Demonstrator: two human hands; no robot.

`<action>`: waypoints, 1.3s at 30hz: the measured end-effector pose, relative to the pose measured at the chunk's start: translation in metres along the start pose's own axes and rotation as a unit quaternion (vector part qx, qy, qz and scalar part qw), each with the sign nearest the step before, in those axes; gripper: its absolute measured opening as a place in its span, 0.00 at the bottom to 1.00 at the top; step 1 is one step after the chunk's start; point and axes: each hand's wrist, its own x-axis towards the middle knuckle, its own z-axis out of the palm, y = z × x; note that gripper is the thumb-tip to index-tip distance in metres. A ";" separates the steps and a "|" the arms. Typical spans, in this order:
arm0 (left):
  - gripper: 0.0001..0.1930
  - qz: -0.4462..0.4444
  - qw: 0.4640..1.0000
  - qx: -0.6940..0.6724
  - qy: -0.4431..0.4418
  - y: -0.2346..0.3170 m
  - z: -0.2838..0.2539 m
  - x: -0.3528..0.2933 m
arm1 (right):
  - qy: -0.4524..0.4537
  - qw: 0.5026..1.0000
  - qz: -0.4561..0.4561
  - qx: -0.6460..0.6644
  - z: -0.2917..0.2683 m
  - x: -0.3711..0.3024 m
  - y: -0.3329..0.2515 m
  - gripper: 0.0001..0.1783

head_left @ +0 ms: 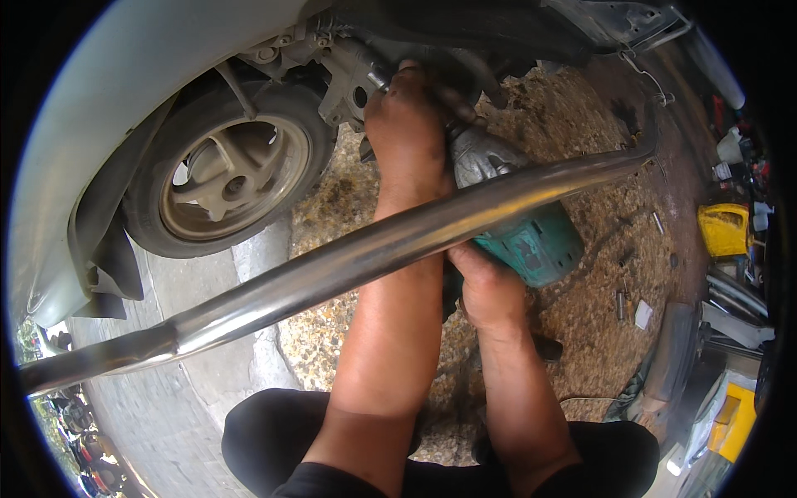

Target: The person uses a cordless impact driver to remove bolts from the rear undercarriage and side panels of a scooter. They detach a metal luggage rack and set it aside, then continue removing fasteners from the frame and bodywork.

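My right hand (494, 290) is wrapped round the handle of a green and grey impact wrench (531, 246). Its metal nose (480, 156) points up and left toward the vehicle's mechanism (339, 93). At that mechanism my left hand (407, 116) is closed, with its thumb on top and its fingers largely hidden. A short shiny metal cylinder (378, 77) shows just left of the thumb; whether the hand grips it I cannot tell. In front of my left forearm and the wrench runs a long bent metal tube (332, 282), which covers part of the tool.
A spoked wheel with a black tyre (237, 178) stands at the left under a pale body panel (108, 108). Small metal parts (620, 305) and a white scrap (642, 314) lie on the rough ground (581, 349). Yellow containers (723, 230) and tools crowd the right edge.
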 end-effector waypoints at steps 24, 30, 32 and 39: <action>0.15 0.012 0.997 0.078 0.017 -0.038 -0.007 -0.043 | -0.034 0.955 0.224 0.191 -0.085 -0.022 0.032 0.19; 0.12 0.003 0.962 0.195 0.189 -0.033 -0.034 -0.033 | 0.016 0.902 0.257 0.347 -0.128 -0.023 0.056 0.18; 0.08 -0.044 0.967 0.211 0.137 -0.048 -0.043 -0.031 | 0.040 0.892 0.281 0.353 -0.134 -0.020 0.067 0.17; 0.17 -0.223 0.966 0.126 0.044 -0.140 -0.028 -0.005 | 0.056 0.894 0.288 0.339 -0.119 0.011 0.093 0.11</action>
